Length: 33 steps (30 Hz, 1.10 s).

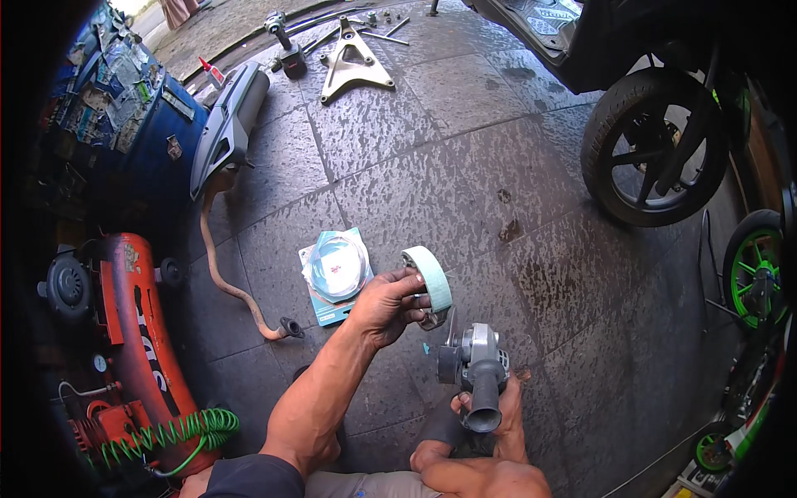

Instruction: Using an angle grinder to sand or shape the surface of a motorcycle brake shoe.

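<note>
My left hand grips a curved brake shoe with a pale mint lining on its outer face, held up above the tiled floor. My right hand, lower and to the right, holds a grey angle grinder with a dark wheel on its left side, just below the shoe and apart from it. Part of that hand is hidden behind the tool. A flat teal-backed package with a round clear cover lies on the floor left of my left hand.
An exhaust with bent pipe and red compressor stand left, beside a blue drum. An impact driver, metal bracket and loose tools lie ahead. A scooter wheel and green-rimmed wheel are right.
</note>
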### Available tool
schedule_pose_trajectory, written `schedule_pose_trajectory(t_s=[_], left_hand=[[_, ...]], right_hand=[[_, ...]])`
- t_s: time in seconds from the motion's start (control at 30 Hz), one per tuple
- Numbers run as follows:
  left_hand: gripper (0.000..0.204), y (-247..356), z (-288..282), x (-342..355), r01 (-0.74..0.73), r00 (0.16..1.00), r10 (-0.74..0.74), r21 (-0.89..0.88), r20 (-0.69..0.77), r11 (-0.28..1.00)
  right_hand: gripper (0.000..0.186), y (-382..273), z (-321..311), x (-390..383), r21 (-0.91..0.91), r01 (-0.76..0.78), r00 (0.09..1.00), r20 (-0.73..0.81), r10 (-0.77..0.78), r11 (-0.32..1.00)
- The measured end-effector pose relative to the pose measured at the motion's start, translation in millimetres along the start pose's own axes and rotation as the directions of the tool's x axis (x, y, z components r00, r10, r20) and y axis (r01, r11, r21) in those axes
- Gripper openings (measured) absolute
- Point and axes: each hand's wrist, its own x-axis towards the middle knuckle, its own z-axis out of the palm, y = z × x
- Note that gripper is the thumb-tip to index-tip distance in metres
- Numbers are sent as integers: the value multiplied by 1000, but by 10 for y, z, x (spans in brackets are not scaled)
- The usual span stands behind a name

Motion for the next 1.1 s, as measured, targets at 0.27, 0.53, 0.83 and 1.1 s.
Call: schedule_pose_trajectory(t_s=[0.27,0.53,0.83,1.1], left_hand=[[33,-8,15,-1,0,999,-2,45,49,999],[28,48,39,-51,2,998,-5,46,55,999],[25,9,96,-49,3,998,-4,15,66,1000],[33,-46,136,-44,-53,992,49,30,113,998]], right_hand=[[53,26,-1,-18,8,-40,999,2,40,999],[77,-264,75,3,-115,-124,980,-168,104,986],[78,-337,76,-11,-145,-100,983,-166,75,984],[78,-366,68,-9,-130,-87,984,-164,66,988]])
